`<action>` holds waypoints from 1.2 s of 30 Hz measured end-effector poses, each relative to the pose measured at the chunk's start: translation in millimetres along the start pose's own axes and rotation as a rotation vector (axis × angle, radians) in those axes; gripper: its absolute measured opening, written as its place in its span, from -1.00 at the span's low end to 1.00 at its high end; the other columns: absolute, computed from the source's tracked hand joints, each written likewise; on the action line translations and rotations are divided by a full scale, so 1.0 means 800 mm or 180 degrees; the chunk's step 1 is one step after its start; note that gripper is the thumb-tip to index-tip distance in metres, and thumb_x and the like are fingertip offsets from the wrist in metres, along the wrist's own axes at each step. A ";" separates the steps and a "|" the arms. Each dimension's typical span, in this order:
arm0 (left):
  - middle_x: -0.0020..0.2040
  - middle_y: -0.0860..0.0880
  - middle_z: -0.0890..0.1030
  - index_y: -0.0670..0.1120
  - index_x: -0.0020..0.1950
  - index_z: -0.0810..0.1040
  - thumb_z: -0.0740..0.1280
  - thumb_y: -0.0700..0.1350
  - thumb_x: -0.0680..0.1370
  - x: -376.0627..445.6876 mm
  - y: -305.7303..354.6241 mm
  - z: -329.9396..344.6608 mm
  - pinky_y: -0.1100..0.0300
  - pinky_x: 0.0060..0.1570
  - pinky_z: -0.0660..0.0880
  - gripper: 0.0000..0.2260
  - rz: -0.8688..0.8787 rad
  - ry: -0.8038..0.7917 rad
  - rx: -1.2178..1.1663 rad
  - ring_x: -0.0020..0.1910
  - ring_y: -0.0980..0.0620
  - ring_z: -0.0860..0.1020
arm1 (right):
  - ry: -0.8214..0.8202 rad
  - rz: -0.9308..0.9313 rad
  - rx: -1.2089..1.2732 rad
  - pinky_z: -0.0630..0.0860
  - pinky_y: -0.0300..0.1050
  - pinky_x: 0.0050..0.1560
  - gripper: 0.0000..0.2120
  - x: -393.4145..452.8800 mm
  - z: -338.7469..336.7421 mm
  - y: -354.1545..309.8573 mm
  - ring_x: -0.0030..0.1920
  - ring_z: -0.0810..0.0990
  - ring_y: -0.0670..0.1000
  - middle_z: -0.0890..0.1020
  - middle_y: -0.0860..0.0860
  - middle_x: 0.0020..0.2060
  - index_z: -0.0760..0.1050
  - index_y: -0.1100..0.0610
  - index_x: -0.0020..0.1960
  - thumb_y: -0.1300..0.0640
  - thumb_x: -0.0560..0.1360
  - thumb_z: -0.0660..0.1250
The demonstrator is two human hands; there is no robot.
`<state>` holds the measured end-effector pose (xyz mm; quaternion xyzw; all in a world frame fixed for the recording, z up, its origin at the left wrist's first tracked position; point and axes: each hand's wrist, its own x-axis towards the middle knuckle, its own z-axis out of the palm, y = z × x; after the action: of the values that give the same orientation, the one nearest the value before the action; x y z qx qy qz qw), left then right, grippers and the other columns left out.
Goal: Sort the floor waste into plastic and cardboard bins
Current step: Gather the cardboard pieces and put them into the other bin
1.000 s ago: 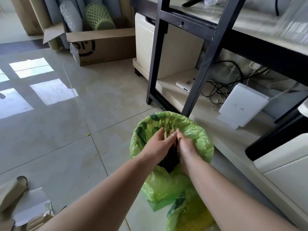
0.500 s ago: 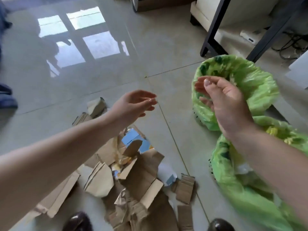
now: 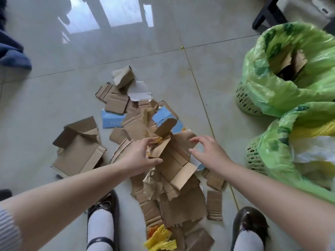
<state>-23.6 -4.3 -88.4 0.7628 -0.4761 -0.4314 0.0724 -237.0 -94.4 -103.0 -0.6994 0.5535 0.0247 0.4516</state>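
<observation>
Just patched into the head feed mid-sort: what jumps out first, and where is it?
A heap of torn cardboard pieces sprawls across the tiled floor at centre, both hands reaching into it: the left hand grips a folded piece, the right hand hovers open beside it. At right stand two baskets lined with green plastic bags; the far bin holds cardboard, the near bin holds yellow and white plastic.

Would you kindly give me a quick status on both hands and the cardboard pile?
Left hand grips folded cardboard piece at pile top. Right hand open, reaching for same piece. Far bin holds cardboard already. Nothing blocking.
</observation>
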 end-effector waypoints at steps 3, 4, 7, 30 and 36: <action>0.42 -0.02 0.28 0.08 0.47 0.14 0.44 0.09 0.40 0.012 -0.005 0.024 0.18 0.30 0.26 -0.27 -0.0076 -0.0116 0.0035 0.37 0.03 0.29 | 0.0011 0.0281 0.0040 0.28 -0.15 0.24 -0.69 0.018 0.015 0.013 0.42 0.26 0.03 0.27 0.06 0.41 0.43 -0.06 0.22 0.01 0.49 0.32; 0.44 -0.02 0.25 0.09 0.48 0.13 0.44 0.08 0.41 0.017 -0.006 0.028 0.16 0.30 0.30 -0.27 -0.0102 -0.0144 -0.0028 0.38 0.02 0.28 | -0.0030 0.0317 0.0037 0.31 -0.16 0.18 -0.68 0.024 0.018 0.015 0.39 0.32 0.04 0.31 0.05 0.39 0.43 -0.06 0.23 0.01 0.49 0.32; 0.37 -0.02 0.35 0.10 0.43 0.22 0.39 0.04 0.46 0.027 -0.011 0.033 0.16 0.21 0.40 -0.40 -0.0068 -0.0063 -0.0147 0.30 0.02 0.38 | -0.0207 0.0395 0.0368 0.40 -0.21 0.05 -0.72 0.038 0.024 0.017 0.18 0.50 0.00 0.52 -0.03 0.15 0.48 -0.02 0.20 0.04 0.49 0.34; 0.10 -0.06 0.56 -0.03 0.05 0.45 0.13 -0.03 0.63 -0.021 -0.020 -0.035 0.07 -0.29 0.64 -0.85 -0.0987 0.0766 -0.4119 0.04 -0.04 0.57 | 0.0540 0.0094 0.1903 0.55 -0.04 0.02 -0.60 -0.038 0.034 -0.010 -0.04 0.62 0.02 0.57 -0.03 -0.07 0.35 -0.06 0.15 0.12 0.41 0.45; 0.13 0.02 0.52 0.02 0.20 0.45 0.21 -0.01 0.60 -0.044 -0.107 -0.051 0.20 -0.32 0.62 -0.80 -0.1001 0.1456 -0.3456 0.08 0.06 0.53 | -0.0340 0.0911 -0.0248 0.36 -0.11 0.12 -0.27 -0.036 0.049 0.018 0.28 0.45 0.09 0.45 0.07 0.31 0.19 0.08 0.45 -0.13 0.41 0.41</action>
<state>56.8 57.4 -87.4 0.7515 -0.0422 -0.4433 0.4868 -240.9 -46.9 -119.4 -0.6280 0.6214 0.1475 0.4447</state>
